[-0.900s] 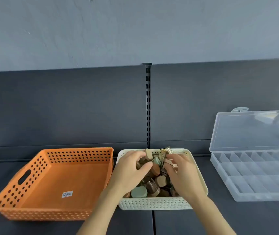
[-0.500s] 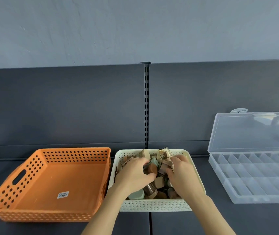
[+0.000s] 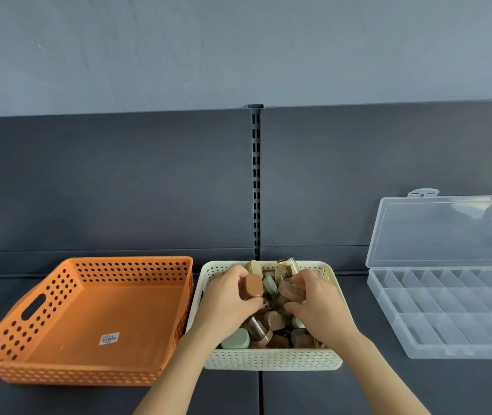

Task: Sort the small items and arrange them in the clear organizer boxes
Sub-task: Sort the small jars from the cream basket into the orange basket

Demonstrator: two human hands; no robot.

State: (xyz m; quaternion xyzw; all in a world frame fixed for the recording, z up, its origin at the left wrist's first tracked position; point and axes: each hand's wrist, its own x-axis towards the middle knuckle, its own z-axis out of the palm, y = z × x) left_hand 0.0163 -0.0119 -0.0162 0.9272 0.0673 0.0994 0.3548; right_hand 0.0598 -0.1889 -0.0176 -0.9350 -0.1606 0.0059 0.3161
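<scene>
Lifted now: left hand (image 3: 226,298) apparently grips brown jar (image 3: 251,287).

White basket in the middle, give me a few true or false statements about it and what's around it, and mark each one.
1. The white basket holds a pile of small items. True.
2. The left hand grips a brown piece. True.
3. The orange tray is full of sorted items. False: only a sticker shows inside it.
4. The clear organizer box has its lid closed. False: the lid stands open.
5. The right hand is inside the basket. True.
</scene>
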